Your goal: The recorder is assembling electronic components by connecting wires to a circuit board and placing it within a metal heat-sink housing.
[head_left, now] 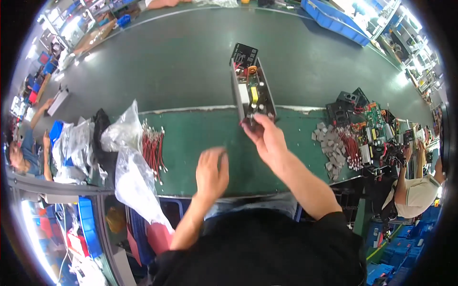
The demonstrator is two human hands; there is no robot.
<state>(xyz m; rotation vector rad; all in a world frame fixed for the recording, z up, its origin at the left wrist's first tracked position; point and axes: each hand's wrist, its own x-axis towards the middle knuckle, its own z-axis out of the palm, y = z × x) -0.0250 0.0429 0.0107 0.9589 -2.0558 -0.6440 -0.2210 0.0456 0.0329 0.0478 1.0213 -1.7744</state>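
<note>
My right hand (270, 139) grips the near end of an open, long metal-cased power unit (255, 90), thumb on top and fingers beneath. Inside the case show a circuit board with a white block, a yellow-wrapped part and a copper-coloured coil (252, 70). A black end plate (244, 55) stands at its far end. Lower left, my left hand (211, 172) hovers over the green mat (186, 133), slightly blurred, thumb apart from the fingers and nothing seen in it. The closest loose parts to it are a bundle of red wires (153, 150).
Clear plastic bags (125, 131) lie left of the wires. At right are a heap of small grey blocks (330, 148), more red wires and a pile of circuit boards (374, 119). A blue bin (336, 21) sits far right. Other people work at both sides.
</note>
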